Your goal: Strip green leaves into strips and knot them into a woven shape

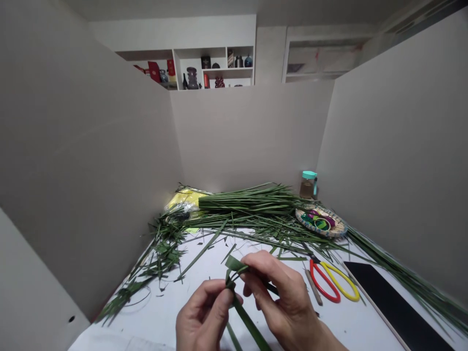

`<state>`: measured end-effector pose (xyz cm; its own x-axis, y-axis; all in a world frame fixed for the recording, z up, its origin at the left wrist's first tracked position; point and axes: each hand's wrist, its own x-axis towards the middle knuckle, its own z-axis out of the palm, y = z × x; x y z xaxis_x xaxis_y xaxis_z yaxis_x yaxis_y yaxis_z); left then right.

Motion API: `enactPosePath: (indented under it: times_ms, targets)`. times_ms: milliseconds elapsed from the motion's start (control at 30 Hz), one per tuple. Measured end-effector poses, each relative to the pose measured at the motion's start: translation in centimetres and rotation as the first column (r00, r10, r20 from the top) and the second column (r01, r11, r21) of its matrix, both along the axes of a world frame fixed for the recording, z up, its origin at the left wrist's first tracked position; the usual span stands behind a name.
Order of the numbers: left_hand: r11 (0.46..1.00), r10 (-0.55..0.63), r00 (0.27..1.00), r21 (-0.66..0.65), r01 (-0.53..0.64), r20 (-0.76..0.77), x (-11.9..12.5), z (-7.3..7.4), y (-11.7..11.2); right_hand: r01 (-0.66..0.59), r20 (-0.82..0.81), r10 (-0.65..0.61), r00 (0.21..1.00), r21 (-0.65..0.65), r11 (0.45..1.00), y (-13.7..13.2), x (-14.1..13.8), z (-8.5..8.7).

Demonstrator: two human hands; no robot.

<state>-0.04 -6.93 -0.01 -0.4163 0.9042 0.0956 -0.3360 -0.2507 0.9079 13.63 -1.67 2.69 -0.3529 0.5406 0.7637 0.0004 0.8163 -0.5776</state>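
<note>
Green leaf strips (247, 319) are folded and looped together between my two hands, above the white table. My left hand (207, 314) pinches the crossing of the strips between thumb and forefinger. A curled loop rises just above that pinch. With thumb and forefinger, my right hand (280, 295) grips the strip's upper part at the loop's right side. Long strip ends hang down toward the near edge, and a dark end pokes out behind my right fingers. Part of the folded work is hidden by the fingers.
A thick bundle of long green leaves (252, 201) lies at the back; scraps (164, 256) spread leftward. On the right are scissors (334, 280) with red and yellow handles, a slim tool (313, 288), a dark tablet (398, 304), a woven tray (341, 231) and a lidded bottle (307, 186). Panels enclose the table.
</note>
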Motion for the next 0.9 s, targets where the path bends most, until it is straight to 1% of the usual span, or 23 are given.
enactPosePath:
  times_ms: [67,100,167,200,233,300,333,367,433,467,533,567,633,767,833,867,900]
  targets:
    - [1.000,0.000,0.998,0.014,-0.001,0.060,0.2,-0.1,0.0,0.000,-0.006,0.001,1.000,0.026,1.000,0.0,-0.1,0.1]
    - [1.000,0.005,0.996,0.019,-0.007,0.088,0.3,-0.1,0.0,-0.023,-0.020,0.023,1.000,0.003,1.000,-0.1,-0.1,0.2]
    - [0.999,-0.027,0.994,0.022,0.024,0.110,0.4,-0.2,-0.1,-0.111,-0.057,0.105,0.993,-0.122,0.986,-0.2,-0.2,0.7]
    - [0.998,-0.058,0.992,0.019,0.056,0.108,0.3,-0.2,-0.1,-0.165,-0.082,0.150,0.985,-0.216,0.962,-0.3,-0.2,0.9]
    - [0.995,-0.096,0.990,0.016,0.095,0.101,0.2,-0.2,-0.2,-0.217,-0.109,0.192,0.975,-0.313,0.925,-0.3,-0.2,1.2]
    - [0.987,-0.158,0.983,0.000,0.159,0.097,-0.1,-0.3,-0.2,-0.315,-0.172,0.264,0.949,-0.465,0.827,-0.3,-0.1,1.4]
    - [0.984,-0.178,0.979,-0.010,0.180,0.104,-0.3,-0.3,-0.2,-0.356,-0.210,0.289,0.934,-0.510,0.783,-0.3,0.0,1.4]
    - [0.982,-0.182,0.977,-0.019,0.186,0.115,-0.3,-0.3,-0.2,-0.391,-0.248,0.303,0.920,-0.536,0.748,-0.2,0.0,1.3]
    - [0.986,-0.158,0.977,-0.033,0.165,0.141,-0.4,0.0,-0.2,-0.435,-0.301,0.316,0.900,-0.558,0.707,-0.2,0.2,1.1]
    - [0.989,-0.135,0.979,-0.041,0.143,0.153,-0.3,0.1,-0.2,-0.433,-0.302,0.312,0.901,-0.577,0.693,-0.1,0.3,0.9]
    - [0.993,-0.100,0.982,-0.047,0.108,0.159,-0.2,0.4,-0.3,-0.390,-0.250,0.299,0.921,-0.624,0.678,0.0,0.6,0.8]
    - [0.993,-0.104,0.983,-0.045,0.112,0.150,-0.1,0.5,-0.3,-0.362,-0.216,0.294,0.931,-0.643,0.675,0.0,0.7,0.8]
    - [0.989,-0.144,0.983,-0.029,0.148,0.113,-0.2,0.5,-0.4,-0.337,-0.172,0.304,0.937,-0.675,0.657,0.0,0.8,1.0]
    - [0.969,-0.249,0.968,-0.001,0.249,0.011,-0.9,0.3,-0.6,-0.380,-0.230,0.319,0.920,-0.723,0.576,-0.2,0.9,1.5]
    - [0.957,-0.291,0.957,0.004,0.291,-0.018,-1.3,0.3,-0.7,-0.415,-0.264,0.340,0.903,-0.744,0.524,-0.1,0.9,1.6]
    - [0.950,-0.313,0.949,0.004,0.313,-0.029,-1.5,0.3,-0.7,-0.441,-0.282,0.366,0.887,-0.753,0.489,0.1,0.9,1.5]
    - [0.942,-0.335,0.942,0.002,0.335,-0.034,-1.7,0.4,-0.7,-0.470,-0.298,0.404,0.865,-0.764,0.443,0.3,1.0,1.4]
